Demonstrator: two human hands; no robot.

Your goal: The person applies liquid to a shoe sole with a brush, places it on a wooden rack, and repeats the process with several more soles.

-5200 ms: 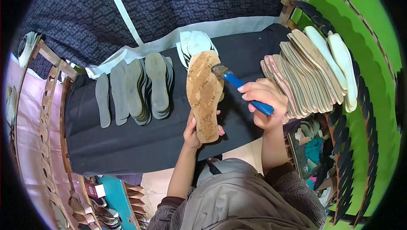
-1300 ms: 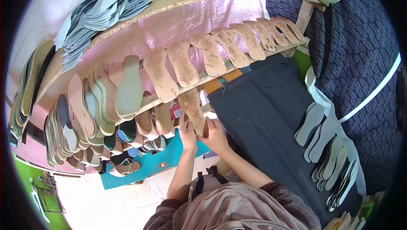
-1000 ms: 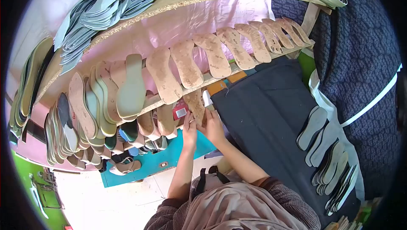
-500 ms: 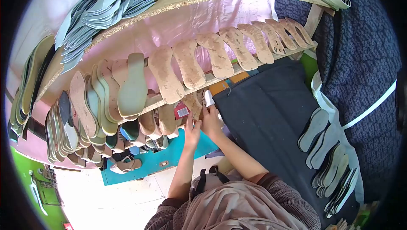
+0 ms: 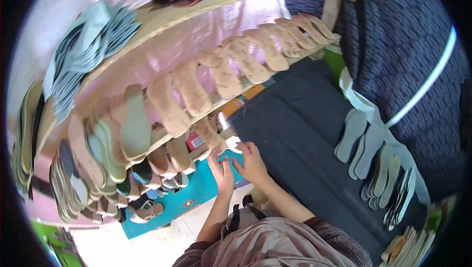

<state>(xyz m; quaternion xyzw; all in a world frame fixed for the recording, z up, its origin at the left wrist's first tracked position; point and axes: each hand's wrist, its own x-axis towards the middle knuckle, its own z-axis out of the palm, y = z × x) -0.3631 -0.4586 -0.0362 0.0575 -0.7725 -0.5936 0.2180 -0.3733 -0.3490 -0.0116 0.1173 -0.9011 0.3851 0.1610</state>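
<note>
My left hand (image 5: 222, 174) is in front of the lower shelf, its thumb and fingers apart. Its fingertips are right at the lower end of a brown speckled insole (image 5: 208, 133), which slants down below the upper ledge. To the right, my right hand (image 5: 253, 164) has its fingers spread and holds nothing. A small white piece (image 5: 233, 143) lies just beyond its fingertips. Left of the insole is a red box with a white label (image 5: 195, 141).
Along the ledge stands a row of tan insoles (image 5: 192, 89), with a pale green one (image 5: 135, 122) further left. Black cloth (image 5: 300, 119) covers the surface at right, with grey insoles (image 5: 351, 134) on it. A teal panel (image 5: 169, 209) lies below the shelf.
Both hands have drawn back slightly from the shelf and their fingers have opened. The head view has shifted, so the shelf appears lower and further left.
</note>
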